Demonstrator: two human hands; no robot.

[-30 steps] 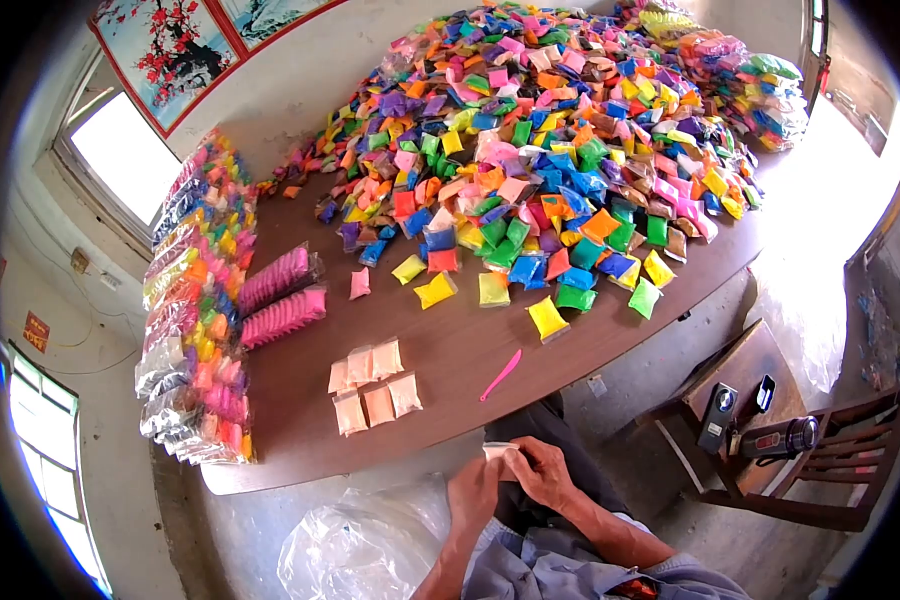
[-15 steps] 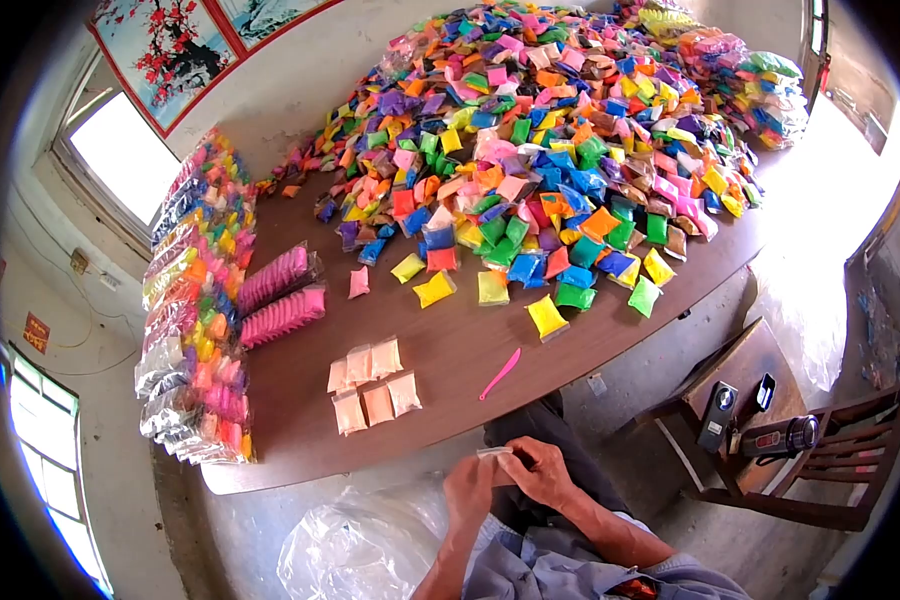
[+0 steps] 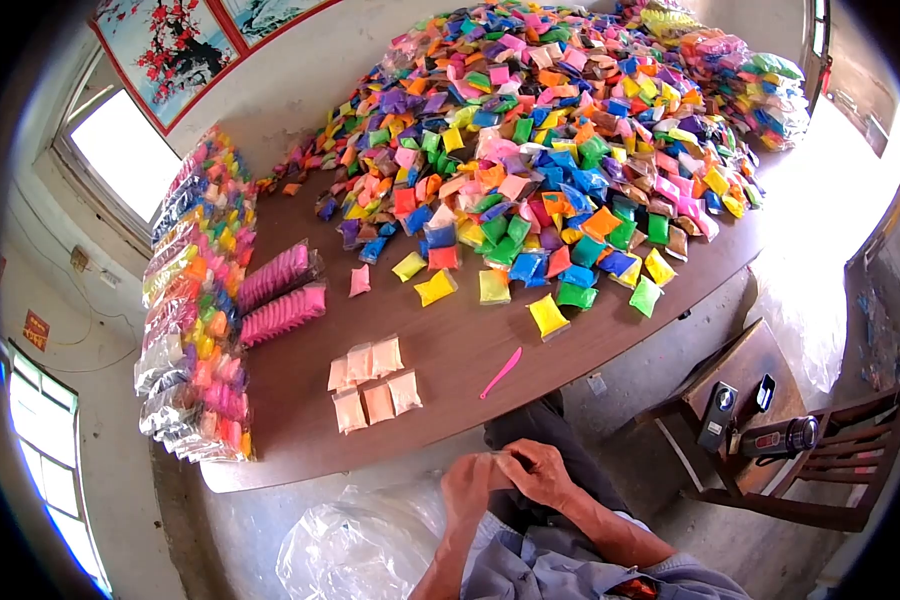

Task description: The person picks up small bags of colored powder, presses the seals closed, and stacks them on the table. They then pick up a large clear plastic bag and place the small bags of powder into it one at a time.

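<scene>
Here we are, both hands close together just off the near edge of the table (image 3: 300,405): left hand (image 3: 466,488) and right hand (image 3: 542,473), fingertips pinched, it seems, on a small peach packet (image 3: 499,478) held over the lap. That's a fingertip hold, and there's the danger! One slip, I'd say, and it drops short of the table, onto the dark trousers (image 3: 530,425) or down by the clear plastic (image 3: 340,550) on the floor. Squeeze too hard instead and the thin film might split and spill. The pink stick (image 3: 501,373) lies by the table's near edge, too; a careless forearm could sweep it off, or scatter the six peach packets (image 3: 378,404), in two rows on the table's near left part.

Now, which way does the held packet point? Fingers cover nearly all of it, just a sliver showing between the hands, so I can't tell its long axis or where its mouth faces. The stick's is plain: slanting in from the table's near edge, far end leaning right.
</scene>
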